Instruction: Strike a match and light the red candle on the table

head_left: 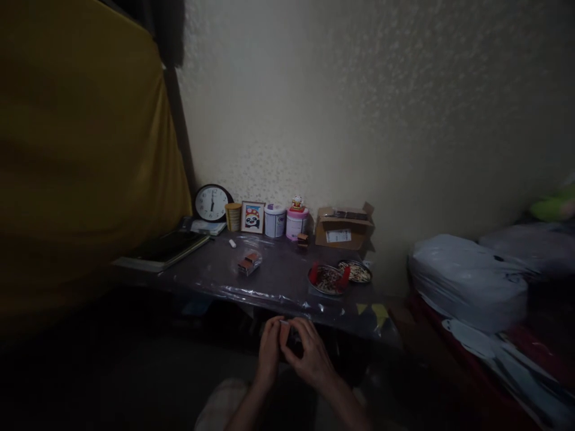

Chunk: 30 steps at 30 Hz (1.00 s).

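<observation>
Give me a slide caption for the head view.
Left hand and right hand hold a small brownish piece before a plastic-covered table bearing an analog clock, framed panda picture and cardboard box.

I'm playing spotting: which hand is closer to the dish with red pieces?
Right. The right hand is below and left of the dish in the picture; the left hand is farther left.

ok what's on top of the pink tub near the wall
A small red-and-white figurine is on top of the pink tub. The spot directly beneath it is covered, and the tub's contents can't be seen.
</observation>
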Available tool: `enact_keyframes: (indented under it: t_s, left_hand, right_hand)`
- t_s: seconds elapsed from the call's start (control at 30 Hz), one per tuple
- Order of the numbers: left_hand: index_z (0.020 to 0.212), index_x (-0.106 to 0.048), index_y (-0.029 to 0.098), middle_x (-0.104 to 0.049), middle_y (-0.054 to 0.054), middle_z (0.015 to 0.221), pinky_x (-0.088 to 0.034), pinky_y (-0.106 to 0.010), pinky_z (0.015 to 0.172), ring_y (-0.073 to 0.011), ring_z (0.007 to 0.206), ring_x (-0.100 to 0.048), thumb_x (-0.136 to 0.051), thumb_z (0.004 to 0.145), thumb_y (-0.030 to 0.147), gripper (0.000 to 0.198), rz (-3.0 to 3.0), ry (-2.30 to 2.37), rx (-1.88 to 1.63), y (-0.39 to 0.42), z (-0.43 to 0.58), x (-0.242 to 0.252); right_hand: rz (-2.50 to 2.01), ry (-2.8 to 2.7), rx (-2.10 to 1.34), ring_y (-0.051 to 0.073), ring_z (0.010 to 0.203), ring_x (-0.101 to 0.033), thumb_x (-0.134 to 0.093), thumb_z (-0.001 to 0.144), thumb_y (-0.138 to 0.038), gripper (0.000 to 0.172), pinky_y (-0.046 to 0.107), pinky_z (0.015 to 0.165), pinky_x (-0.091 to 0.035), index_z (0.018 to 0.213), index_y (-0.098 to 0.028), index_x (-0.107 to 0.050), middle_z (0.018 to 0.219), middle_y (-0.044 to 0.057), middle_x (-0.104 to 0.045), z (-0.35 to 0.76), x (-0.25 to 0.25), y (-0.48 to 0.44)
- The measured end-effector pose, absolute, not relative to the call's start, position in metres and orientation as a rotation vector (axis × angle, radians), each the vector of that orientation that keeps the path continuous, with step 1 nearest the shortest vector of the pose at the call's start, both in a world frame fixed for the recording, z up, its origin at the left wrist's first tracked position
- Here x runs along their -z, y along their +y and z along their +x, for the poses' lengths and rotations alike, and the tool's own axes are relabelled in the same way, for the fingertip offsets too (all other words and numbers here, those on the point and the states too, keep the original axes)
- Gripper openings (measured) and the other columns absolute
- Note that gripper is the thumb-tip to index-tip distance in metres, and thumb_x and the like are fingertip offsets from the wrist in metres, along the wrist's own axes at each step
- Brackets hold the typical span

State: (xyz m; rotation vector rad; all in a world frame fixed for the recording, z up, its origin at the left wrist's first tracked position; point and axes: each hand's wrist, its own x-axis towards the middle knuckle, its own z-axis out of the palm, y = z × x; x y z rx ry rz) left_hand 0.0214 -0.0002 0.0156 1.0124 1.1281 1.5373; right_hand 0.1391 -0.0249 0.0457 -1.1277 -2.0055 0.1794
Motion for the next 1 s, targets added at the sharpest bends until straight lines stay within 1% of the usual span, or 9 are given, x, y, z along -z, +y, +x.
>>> enact_keyframes:
  t_s: [0.13, 0.37, 0.43, 0.5, 0.63, 0.77, 0.87, 1.0]
  left_hand:
    - [0.085, -0.063, 0.02, -0.066, -0.005, 0.088, -0.042, -0.036, 0.087, -0.0227, 0.091, -0.058, -0.046, 0.076, 0.042, 0.03, 1.036, 1.14, -1.559, -0.003, 0.021, -0.02]
    - [0.076, -0.061, 0.019, -0.062, -0.003, 0.078, -0.045, -0.035, 0.08, -0.0215, 0.082, -0.058, -0.045, 0.076, 0.042, 0.028, 1.041, 1.144, -1.553, -0.007, 0.021, -0.029]
    - [0.076, -0.06, 0.019, -0.061, -0.003, 0.079, -0.044, -0.035, 0.081, -0.0214, 0.082, -0.058, -0.045, 0.076, 0.042, 0.028, 1.043, 1.14, -1.543, -0.006, 0.021, -0.029]
    - [0.079, -0.061, 0.02, -0.062, -0.003, 0.083, -0.043, -0.034, 0.084, -0.0215, 0.087, -0.058, -0.045, 0.077, 0.042, 0.028, 1.041, 1.126, -1.526, -0.006, 0.021, -0.03]
    - [0.093, -0.062, 0.02, -0.064, -0.005, 0.098, -0.042, -0.033, 0.087, -0.0226, 0.098, -0.057, -0.048, 0.077, 0.043, 0.031, 1.029, 1.073, -1.47, -0.01, 0.021, -0.035]
    - [0.102, -0.06, 0.021, -0.065, -0.006, 0.102, -0.044, -0.032, 0.084, -0.0238, 0.1, -0.057, -0.058, 0.072, 0.041, 0.036, 0.974, 0.954, -1.368, -0.015, 0.019, -0.039]
    - [0.101, -0.061, 0.02, -0.066, -0.007, 0.101, -0.045, -0.032, 0.083, -0.0239, 0.098, -0.058, -0.064, 0.068, 0.039, 0.038, 0.974, 0.884, -1.346, -0.015, 0.017, -0.036]
    - [0.095, -0.064, 0.019, -0.069, -0.007, 0.095, -0.045, -0.032, 0.083, -0.023, 0.093, -0.06, -0.067, 0.066, 0.038, 0.035, 0.996, 0.856, -1.327, -0.014, 0.016, -0.035]
  right_hand:
    - [-1.123, -2.003, -0.162, 0.022, 0.101, -0.052, -0.058, 0.075, -0.018, 0.036, 0.038, 0.089, -0.046, 0.11, -0.019, -0.05, 0.108, 0.008, -0.057, 0.138, -0.048, -0.027]
    - [-1.113, -1.999, -0.175, 0.022, 0.1, -0.053, -0.057, 0.074, -0.017, 0.036, 0.038, 0.088, -0.046, 0.109, -0.02, -0.05, 0.106, 0.008, -0.057, 0.136, -0.048, -0.028]
    - [-1.115, -1.989, -0.199, 0.022, 0.1, -0.053, -0.058, 0.073, -0.017, 0.036, 0.038, 0.089, -0.046, 0.108, -0.02, -0.051, 0.106, 0.008, -0.057, 0.136, -0.048, -0.028]
    - [-1.121, -1.964, -0.241, 0.021, 0.101, -0.053, -0.06, 0.072, -0.018, 0.036, 0.037, 0.089, -0.046, 0.108, -0.02, -0.052, 0.106, 0.008, -0.057, 0.138, -0.049, -0.026]
    - [-1.13, -1.863, -0.356, 0.02, 0.098, -0.056, -0.059, 0.075, -0.022, 0.03, 0.034, 0.086, -0.047, 0.105, -0.02, -0.053, 0.103, 0.007, -0.059, 0.145, -0.053, -0.021]
    - [-1.171, -1.765, -0.55, 0.018, 0.09, -0.06, -0.059, 0.076, -0.024, 0.024, 0.032, 0.081, -0.049, 0.099, -0.02, -0.057, 0.097, 0.004, -0.063, 0.155, -0.057, -0.017]
    - [-1.158, -1.696, -0.72, 0.019, 0.092, -0.061, -0.06, 0.076, -0.028, 0.024, 0.034, 0.084, -0.048, 0.099, -0.02, -0.058, 0.099, 0.005, -0.064, 0.161, -0.057, -0.016]
    - [-1.12, -1.608, -0.902, 0.021, 0.097, -0.06, -0.061, 0.077, -0.036, 0.029, 0.038, 0.088, -0.046, 0.101, -0.02, -0.058, 0.102, 0.006, -0.065, 0.166, -0.059, -0.016]
